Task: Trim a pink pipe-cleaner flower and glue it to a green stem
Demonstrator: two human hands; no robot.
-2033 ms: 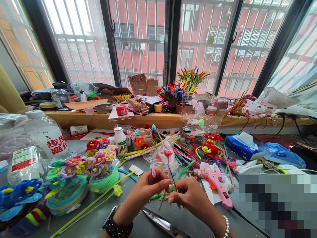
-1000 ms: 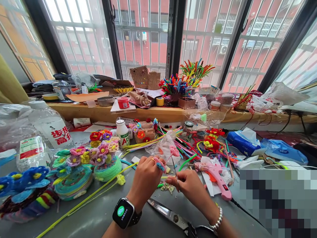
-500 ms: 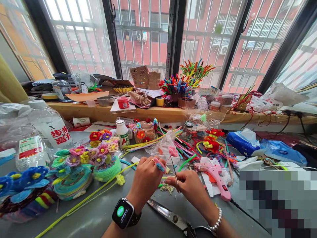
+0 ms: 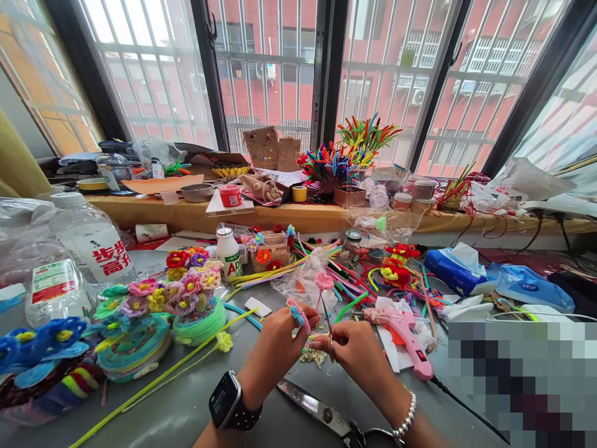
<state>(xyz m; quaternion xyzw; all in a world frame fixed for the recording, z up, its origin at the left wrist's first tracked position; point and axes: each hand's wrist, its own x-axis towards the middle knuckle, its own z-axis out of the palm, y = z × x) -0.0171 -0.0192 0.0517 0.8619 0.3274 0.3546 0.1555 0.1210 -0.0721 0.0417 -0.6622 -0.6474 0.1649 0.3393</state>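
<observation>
My left hand [image 4: 277, 342], wearing a watch, is closed with its fingers pinched. A pink fuzzy pipe-cleaner flower [image 4: 324, 280] stands up on a thin stem at its fingertips. A blue-and-pink pipe-cleaner piece [image 4: 297, 314] lies against the same hand's fingers. My right hand [image 4: 357, 348], with a beaded bracelet, is closed around small scissors [image 4: 329, 330]; their narrow blades point up beside the pink stem. Below both hands, large scissors [image 4: 317, 407] rest on the grey table, partly hidden by the right forearm. Small clippings [image 4: 313, 356] lie just beyond the hands.
A pink glue gun [image 4: 405, 336] with a black cord lies at the right, near a blue tissue pack [image 4: 454, 272]. Fuzzy-flower baskets [image 4: 198, 320] and a large bottle [image 4: 93, 242] stand at the left. Loose pipe cleaners [image 4: 347, 280] spread behind. Windows rise above the cluttered sill [image 4: 275, 218].
My left hand has turned a little, and the blue-and-pink piece has shifted slightly left. The watch screen has gone dark. My right hand stays nearly in place with the small scissors.
</observation>
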